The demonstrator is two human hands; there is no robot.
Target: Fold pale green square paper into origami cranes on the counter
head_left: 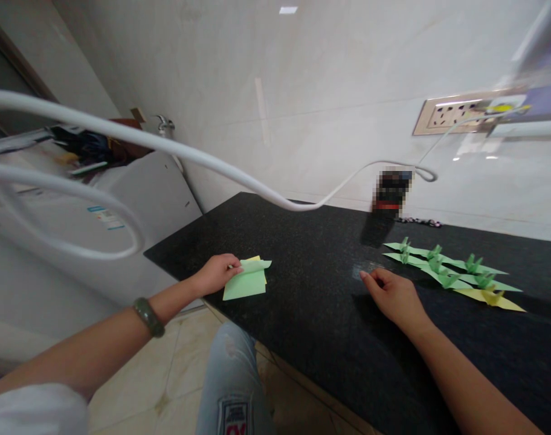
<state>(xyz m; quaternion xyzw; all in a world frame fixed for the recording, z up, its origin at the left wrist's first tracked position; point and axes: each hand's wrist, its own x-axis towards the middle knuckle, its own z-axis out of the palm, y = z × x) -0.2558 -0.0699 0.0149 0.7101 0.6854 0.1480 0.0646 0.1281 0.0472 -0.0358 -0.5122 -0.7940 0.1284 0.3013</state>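
Near the counter's left edge, my left hand pinches the raised top sheet of a small pile of green paper. That sheet curls up along its far side, and a yellow paper peeks out from beneath. My right hand is loosely curled over the middle of the counter, thumb against the fingers, with nothing visible in it. Beside its thumb is a pale shiny patch on the surface; I cannot tell whether it is clear plastic or glare. Several folded green paper cranes stand to its right, with one yellow crane nearest me.
The dark speckled counter meets a tiled wall. A black object, blurred out, stands against the wall near a beaded strand. A white cable loops across the view from a wall socket. Left is a white appliance.
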